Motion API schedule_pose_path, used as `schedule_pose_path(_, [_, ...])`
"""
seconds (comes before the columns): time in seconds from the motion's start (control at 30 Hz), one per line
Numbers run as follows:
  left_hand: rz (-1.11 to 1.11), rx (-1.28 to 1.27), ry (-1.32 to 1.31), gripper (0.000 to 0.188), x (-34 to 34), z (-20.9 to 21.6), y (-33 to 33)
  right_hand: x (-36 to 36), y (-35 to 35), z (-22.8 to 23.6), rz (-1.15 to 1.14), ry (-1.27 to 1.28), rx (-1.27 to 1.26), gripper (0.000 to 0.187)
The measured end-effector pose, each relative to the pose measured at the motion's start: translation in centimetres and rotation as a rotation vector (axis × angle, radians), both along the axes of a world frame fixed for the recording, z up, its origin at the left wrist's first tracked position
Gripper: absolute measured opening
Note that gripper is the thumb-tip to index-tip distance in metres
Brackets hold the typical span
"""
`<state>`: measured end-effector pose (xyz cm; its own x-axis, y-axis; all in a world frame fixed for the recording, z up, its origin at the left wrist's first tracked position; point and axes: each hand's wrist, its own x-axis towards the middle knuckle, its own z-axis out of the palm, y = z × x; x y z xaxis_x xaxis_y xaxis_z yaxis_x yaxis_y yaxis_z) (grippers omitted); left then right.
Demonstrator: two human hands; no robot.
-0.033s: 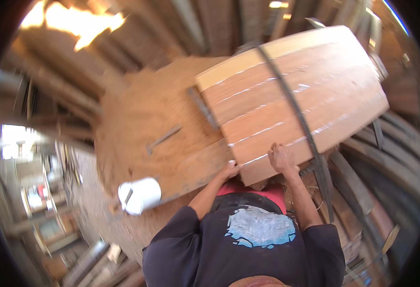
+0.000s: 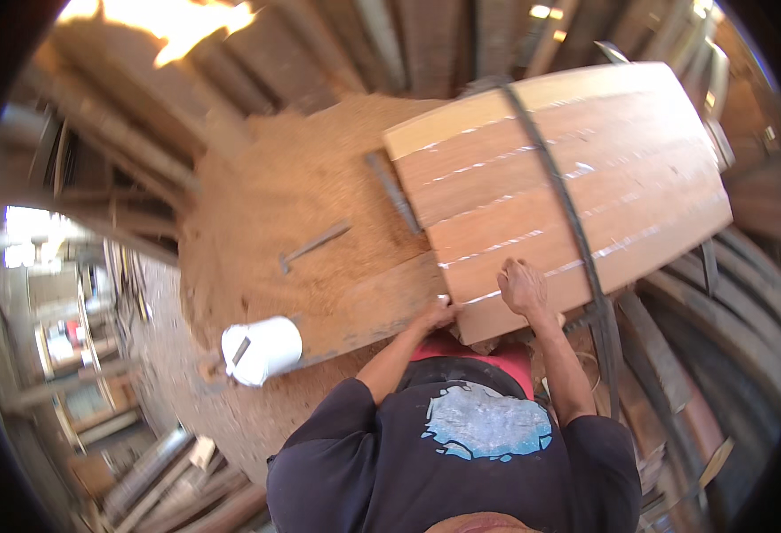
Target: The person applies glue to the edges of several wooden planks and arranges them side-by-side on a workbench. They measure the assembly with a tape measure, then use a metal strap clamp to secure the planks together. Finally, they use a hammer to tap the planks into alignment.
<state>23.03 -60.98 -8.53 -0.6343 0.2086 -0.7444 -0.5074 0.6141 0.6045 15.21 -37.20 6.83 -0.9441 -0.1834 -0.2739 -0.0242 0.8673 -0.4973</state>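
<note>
A wide panel of several wooden boards [image 2: 488,240] lies in front of me, with white, glue-like lines along its joints. A long dark bar clamp [image 2: 557,182] crosses it from the far edge to the near one. My right hand [image 2: 524,287] is closed in a fist over the nearest joint; whatever it holds is hidden. At the panel's near left corner is my left hand [image 2: 439,313], its fingers bent against the edge. Something small and white shows at its fingertips, too small to name.
A hammer [image 2: 315,247] and a flat dark metal bar [image 2: 393,193] lie on the sawdust-covered bench [image 2: 257,213]. At its near left stands a white bucket [image 2: 270,349] with a handle-like piece on it. Stacked timber [image 2: 710,311] is at the right, more planks [image 2: 168,480] at lower left.
The view has turned slightly, so the panel, hammer and bucket sit a little farther right in it. Both hands keep about the same places at the panel's near edge.
</note>
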Motion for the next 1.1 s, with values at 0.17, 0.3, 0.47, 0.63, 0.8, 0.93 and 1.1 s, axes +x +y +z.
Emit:
schedule_pose_path(0.17, [0.037,-0.024,-0.034,0.063,1.1,3.7,2.6,-7.9,-14.7,-2.6,0.364,0.167,-0.098,0.02])
schedule_pose_path(0.3, [0.0,0.016,0.064,0.067,2.7,-0.7,4.1,-10.2,-27.7,-4.5,0.651,0.266,-0.019,0.023])
schedule_pose_path(0.47, [-0.075,0.12,0.342,0.067,4.5,-3.8,4.6,-8.9,-36.0,-6.0,0.761,0.125,0.309,0.041])
schedule_pose_path(0.63, [-0.139,0.088,0.215,0.061,3.1,0.6,3.5,-5.6,-38.0,-7.1,0.626,0.145,0.239,0.046])
schedule_pose_path(0.8, [-0.217,0.083,0.198,0.056,1.8,7.2,1.3,-4.7,-37.9,-6.8,0.6,0.084,0.193,0.046])
schedule_pose_path(0.93, [-0.003,0.105,0.135,0.063,3.4,3.5,2.2,-2.4,-37.8,-9.1,0.573,0.016,0.22,0.044])
schedule_pose_path(1.1, [0.393,0.301,-0.162,0.062,2.3,0.4,4.1,-2.0,-34.9,-6.2,0.402,-0.42,0.014,0.033])
